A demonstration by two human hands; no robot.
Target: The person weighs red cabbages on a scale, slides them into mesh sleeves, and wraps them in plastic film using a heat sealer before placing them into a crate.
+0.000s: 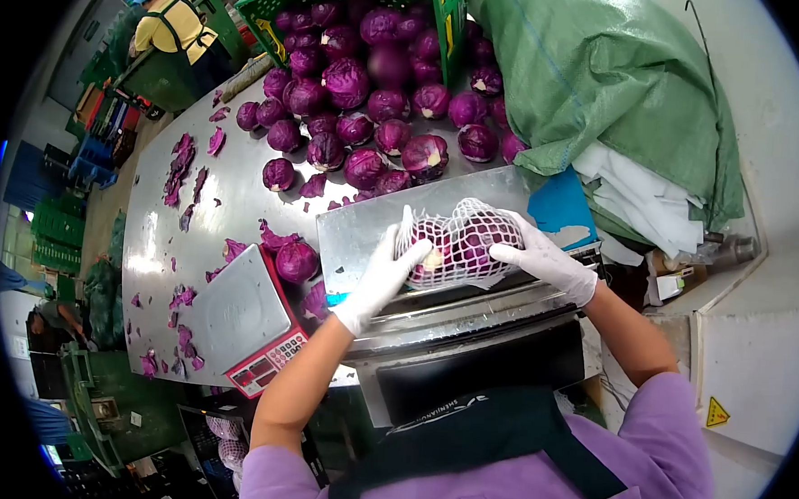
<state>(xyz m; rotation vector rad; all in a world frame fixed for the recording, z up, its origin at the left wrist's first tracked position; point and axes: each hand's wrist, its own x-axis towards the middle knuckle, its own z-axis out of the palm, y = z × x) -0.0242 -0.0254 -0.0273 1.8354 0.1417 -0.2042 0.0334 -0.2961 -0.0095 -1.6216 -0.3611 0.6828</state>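
Note:
Two red cabbages in a white mesh net rest on a metal tray or plate before me. My left hand, in a white glove, grips the left side of the netted cabbages, its thumb on top. At their right side, my right hand, also gloved, holds them with its thumb over the mesh. Just beyond lie loose red cabbages on the steel table.
A red scale stands at the left. A green crate spills cabbages at the back. Green sacking lies back right. Leaf scraps litter the table. A person stands at far left.

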